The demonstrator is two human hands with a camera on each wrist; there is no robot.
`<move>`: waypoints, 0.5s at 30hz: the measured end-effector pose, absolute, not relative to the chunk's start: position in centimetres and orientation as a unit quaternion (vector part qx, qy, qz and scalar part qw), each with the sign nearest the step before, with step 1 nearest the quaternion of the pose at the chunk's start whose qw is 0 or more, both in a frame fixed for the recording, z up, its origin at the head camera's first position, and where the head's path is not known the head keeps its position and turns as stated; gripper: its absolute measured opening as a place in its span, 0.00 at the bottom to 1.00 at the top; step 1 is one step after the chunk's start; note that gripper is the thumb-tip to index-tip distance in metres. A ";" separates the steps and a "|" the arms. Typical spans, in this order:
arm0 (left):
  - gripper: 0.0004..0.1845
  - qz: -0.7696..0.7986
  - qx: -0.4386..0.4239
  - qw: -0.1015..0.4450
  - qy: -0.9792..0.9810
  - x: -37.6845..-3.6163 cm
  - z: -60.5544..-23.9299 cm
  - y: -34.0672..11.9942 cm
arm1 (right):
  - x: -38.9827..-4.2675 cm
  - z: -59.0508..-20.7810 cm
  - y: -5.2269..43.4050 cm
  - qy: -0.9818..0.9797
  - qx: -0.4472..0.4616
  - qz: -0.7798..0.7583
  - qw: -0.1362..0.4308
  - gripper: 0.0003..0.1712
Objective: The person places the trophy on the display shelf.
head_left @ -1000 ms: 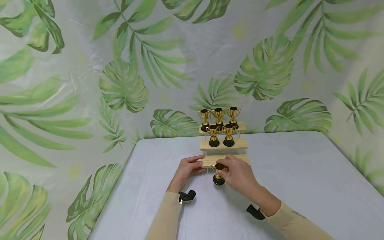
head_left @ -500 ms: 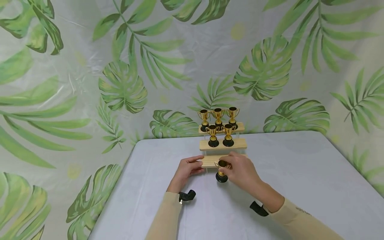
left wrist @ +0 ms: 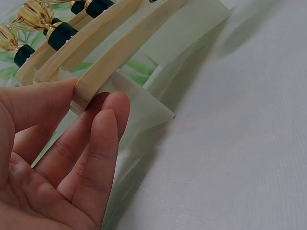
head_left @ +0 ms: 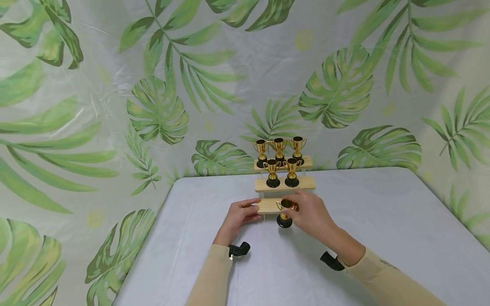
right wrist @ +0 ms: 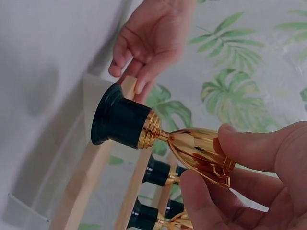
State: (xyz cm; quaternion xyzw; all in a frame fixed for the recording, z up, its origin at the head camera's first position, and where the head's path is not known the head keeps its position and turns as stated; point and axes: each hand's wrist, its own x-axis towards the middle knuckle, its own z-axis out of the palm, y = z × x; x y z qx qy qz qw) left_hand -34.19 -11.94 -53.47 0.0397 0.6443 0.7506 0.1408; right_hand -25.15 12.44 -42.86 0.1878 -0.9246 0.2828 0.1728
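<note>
While the left hand [head_left: 238, 216] is pinching the bottom shelf [head_left: 268, 205], the right hand [head_left: 311, 214] is gripping an upright trophy [head_left: 284, 213] just before it.

The right hand [head_left: 311, 214] carried the trophy [head_left: 285, 213] up off the table [head_left: 383, 229] toward twelve o'clock, until it hung at the lowest shelf [head_left: 269, 205].

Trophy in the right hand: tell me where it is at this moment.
In the head view the trophy is pinched by the right hand just above the table, at the front edge of the lowest wooden step, right of the left hand.
</note>
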 end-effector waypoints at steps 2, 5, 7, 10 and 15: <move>0.19 0.749 0.040 0.140 0.646 -34.2 -53.5 -11.9 | -25.2 -42.7 12.5 -0.924 0.189 0.282 0.174 0.17; 0.19 0.748 0.039 0.140 0.647 -34.3 -53.6 -11.9 | -25.4 -42.6 12.6 -0.925 0.189 0.279 0.175 0.16; 0.19 0.747 0.038 0.140 0.649 -34.3 -53.6 -12.0 | -25.6 -42.5 12.7 -0.926 0.189 0.277 0.174 0.16; 0.19 0.746 0.039 0.140 0.649 -34.2 -53.6 -12.0 | -25.9 -42.4 12.8 -0.927 0.189 0.273 0.175 0.16; 0.19 0.748 0.042 0.141 0.647 -34.1 -53.5 -12.0 | -26.4 -42.1 12.9 -0.930 0.185 0.268 0.167 0.18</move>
